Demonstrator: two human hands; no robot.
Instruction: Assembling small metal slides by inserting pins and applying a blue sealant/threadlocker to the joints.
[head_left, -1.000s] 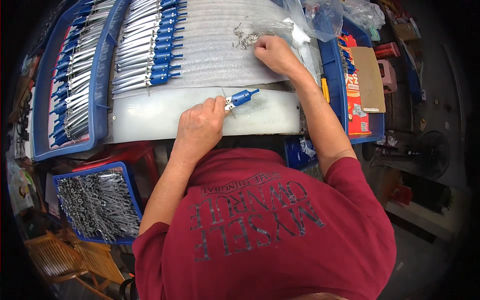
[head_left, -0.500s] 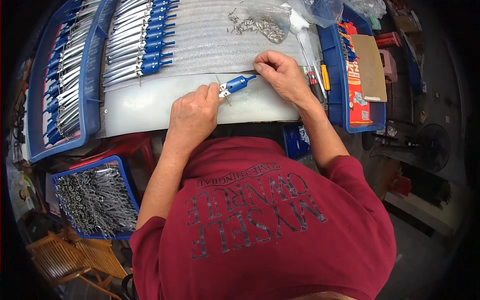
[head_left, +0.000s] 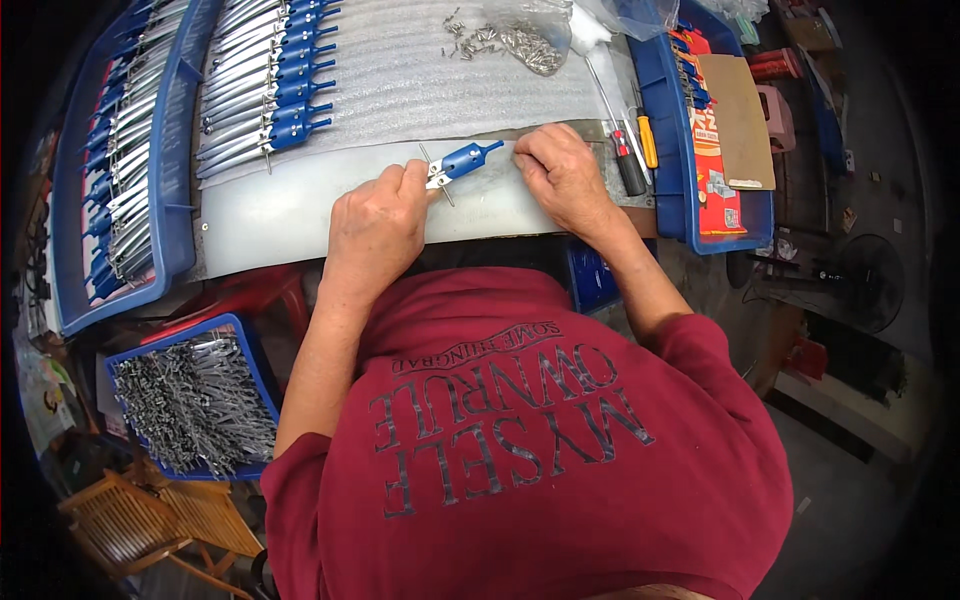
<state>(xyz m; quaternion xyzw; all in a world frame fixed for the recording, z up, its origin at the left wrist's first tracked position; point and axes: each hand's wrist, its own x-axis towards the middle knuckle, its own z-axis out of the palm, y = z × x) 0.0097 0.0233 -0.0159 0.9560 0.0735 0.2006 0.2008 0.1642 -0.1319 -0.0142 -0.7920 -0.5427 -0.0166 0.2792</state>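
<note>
My left hand (head_left: 380, 222) is wrapped round a metal part with a blue tubular end (head_left: 468, 160), held above the pale work plate (head_left: 270, 215). A thin crosspin sticks out on both sides of its silver joint, and the blue tip points right, up toward the other hand. Just beyond that tip, my right hand (head_left: 568, 180) has its fingers curled together; whatever they may pinch is hidden. Similar blue-ended silver parts (head_left: 290, 95) lie in a row on the foam sheet (head_left: 390, 70) at the far left.
Small metal pins (head_left: 530, 48) are heaped at the back. Screwdrivers with a red-black handle (head_left: 626, 160) and a yellow handle (head_left: 647, 145) lie at right, beside a blue tray (head_left: 675, 190). Another blue tray (head_left: 180, 200) of parts stands left; a blue crate (head_left: 265, 375) sits below.
My right hand has come nearer to me over the plate, its fingers curled more tightly. My left hand still grips the blue-ended part, which has shifted little. The whole view has shifted slightly.
</note>
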